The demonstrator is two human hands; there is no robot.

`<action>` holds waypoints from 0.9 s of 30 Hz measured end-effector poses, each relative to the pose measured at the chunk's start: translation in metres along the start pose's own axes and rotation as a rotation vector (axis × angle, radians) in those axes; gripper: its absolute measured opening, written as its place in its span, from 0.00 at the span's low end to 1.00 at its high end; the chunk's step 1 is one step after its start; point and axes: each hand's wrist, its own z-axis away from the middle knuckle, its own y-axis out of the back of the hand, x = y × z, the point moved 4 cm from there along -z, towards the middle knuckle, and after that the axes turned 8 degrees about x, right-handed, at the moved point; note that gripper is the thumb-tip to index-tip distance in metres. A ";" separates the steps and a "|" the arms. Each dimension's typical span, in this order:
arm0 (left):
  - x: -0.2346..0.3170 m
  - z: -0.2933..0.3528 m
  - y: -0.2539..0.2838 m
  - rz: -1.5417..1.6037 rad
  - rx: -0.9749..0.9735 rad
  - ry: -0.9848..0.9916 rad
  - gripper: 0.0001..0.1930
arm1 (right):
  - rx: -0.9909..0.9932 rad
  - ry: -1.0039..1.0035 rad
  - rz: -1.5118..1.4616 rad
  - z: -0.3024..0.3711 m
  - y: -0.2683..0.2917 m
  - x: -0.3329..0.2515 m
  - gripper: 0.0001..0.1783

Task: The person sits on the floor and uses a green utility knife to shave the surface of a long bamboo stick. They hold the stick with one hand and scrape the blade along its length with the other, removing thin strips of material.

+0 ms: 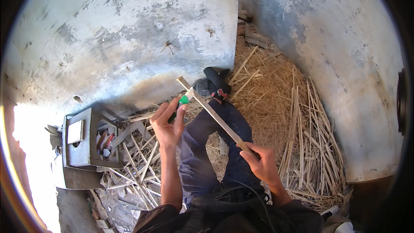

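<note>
My left hand is raised and closed around a small green-handled knife, its pale, flat end touching the upper part of a bamboo strip. The lower end of that strip is gripped in my right hand, thumb and fingers closed on it. The strip slants from upper left to lower right above my dark trousers. Most of the knife's handle is hidden by my left fingers.
Split strips lie in a heap at right, beside curly shavings. More strips are scattered at left. A wooden box stands at far left with small items inside. Worn walls enclose the spot. My crossed feet rest ahead.
</note>
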 end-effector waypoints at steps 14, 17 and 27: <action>0.006 0.010 -0.001 0.164 -0.153 0.087 0.14 | -0.038 -0.110 -0.154 -0.005 0.000 0.008 0.18; 0.033 0.029 -0.008 0.228 -0.293 0.043 0.16 | -0.021 -0.095 -0.193 -0.015 -0.002 0.001 0.18; 0.056 0.041 -0.020 0.270 -0.346 -0.062 0.19 | -0.135 -0.152 -0.353 -0.031 -0.008 -0.018 0.17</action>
